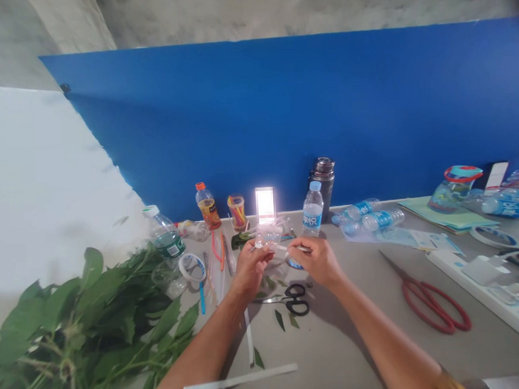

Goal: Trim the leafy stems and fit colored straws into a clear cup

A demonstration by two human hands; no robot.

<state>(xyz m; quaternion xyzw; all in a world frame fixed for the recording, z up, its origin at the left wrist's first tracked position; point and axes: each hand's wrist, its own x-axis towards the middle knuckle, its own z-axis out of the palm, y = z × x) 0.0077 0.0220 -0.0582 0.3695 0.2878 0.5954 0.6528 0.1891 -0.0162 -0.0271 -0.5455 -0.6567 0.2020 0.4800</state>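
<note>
Left hand [252, 267] curled closed around a small, clear, thin-walled plastic cup [268, 237]. Right hand [317, 261] pinching a thin white strip [282, 248], long axis nearly level, tip pointing left toward the cup. Just below both hands, black-handled steel scissors [289, 300] on a smooth grey table [337, 341]. Far left of the hands, leafy green stems [79, 326]; far right, red-handled scissors [435, 307].

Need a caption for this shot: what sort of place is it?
Probably a craft workbench or classroom activity table: red-handled scissors, cut leafy stems and plastic bottles lie out together.
</note>
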